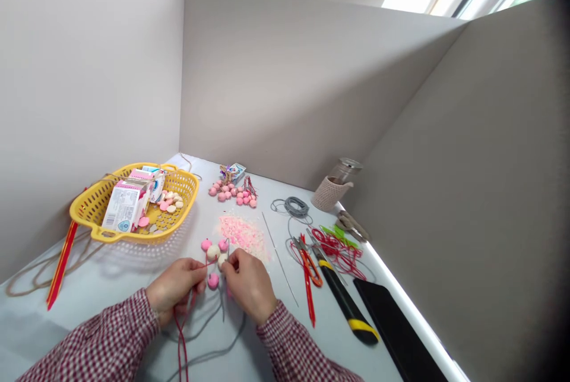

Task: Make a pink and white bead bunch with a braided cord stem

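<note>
Between my hands is a small cluster of pink and white balls on the table. My left hand [178, 287] pinches a thin red cord [181, 334], which runs up to the left white ball [213, 252] and hangs down in two strands. My right hand [250, 282] has its thumb and forefinger closed at the right white ball [222, 261]. Pink balls sit around them, one at the upper left [206, 245] and one below [213, 281]. Grey cord [214, 354] trails from the cluster under my wrists.
A yellow basket [190, 204] with soap boxes stands left. Pink-and-white shavings [243, 233] lie beyond my hands, finished ball bunches [227, 192] further back. On the right are scissors [314, 269], a black-yellow cutter [342, 296], red cord [336, 248], a grey coil [297, 207] and a covered jar [329, 193].
</note>
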`<state>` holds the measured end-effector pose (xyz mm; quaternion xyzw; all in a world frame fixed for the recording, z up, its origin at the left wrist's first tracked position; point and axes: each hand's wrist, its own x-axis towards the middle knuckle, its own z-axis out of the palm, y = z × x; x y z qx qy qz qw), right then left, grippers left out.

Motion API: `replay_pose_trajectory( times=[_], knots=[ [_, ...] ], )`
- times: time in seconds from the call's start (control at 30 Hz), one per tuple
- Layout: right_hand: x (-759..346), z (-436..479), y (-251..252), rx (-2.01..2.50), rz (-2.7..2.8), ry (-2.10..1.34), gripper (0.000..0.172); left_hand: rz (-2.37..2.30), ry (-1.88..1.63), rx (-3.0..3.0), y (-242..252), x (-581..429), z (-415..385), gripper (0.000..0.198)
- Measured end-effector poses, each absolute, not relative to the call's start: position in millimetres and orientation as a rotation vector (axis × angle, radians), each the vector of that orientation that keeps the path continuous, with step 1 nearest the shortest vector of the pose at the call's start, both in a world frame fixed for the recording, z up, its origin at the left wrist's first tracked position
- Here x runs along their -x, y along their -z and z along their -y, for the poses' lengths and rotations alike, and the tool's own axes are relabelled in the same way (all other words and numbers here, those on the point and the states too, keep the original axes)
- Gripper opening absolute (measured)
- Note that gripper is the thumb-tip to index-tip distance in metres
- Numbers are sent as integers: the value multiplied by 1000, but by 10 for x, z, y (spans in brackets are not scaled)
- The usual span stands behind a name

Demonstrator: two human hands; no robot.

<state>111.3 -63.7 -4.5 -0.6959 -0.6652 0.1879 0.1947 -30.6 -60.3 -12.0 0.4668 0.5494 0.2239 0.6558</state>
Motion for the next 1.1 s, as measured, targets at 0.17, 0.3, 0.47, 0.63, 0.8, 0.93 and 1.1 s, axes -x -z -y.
replay_pose_trajectory(
  times=[0.17,0.3,0.47,0.63,0.8,0.93,1.1],
  knots=[
    [-1161,554,55,1884,1772,-752,11,-1165,-493,-818,27,305,622,52],
    [-1182,527,16,1827,1695,-844,14,-1240,-501,-810,49,285,576,43],
    [-1183,502,-7,1749,1548,-943,12,-1192,-471,-838,7,312,557,31],
    [-1171,613,18,1665,1441,-1118,15,-1114,-499,-795,-29,405,575,35],
    [-1131,854,-6,1608,1399,-1264,18,-1114,-476,-839,2,454,568,37],
    [-1027,1037,45,1574,1397,-1388,18,-1087,-434,-849,43,411,572,35],
    [-967,1177,170,1578,1595,-1121,7,-1108,-326,-890,41,315,605,30]
  ],
)
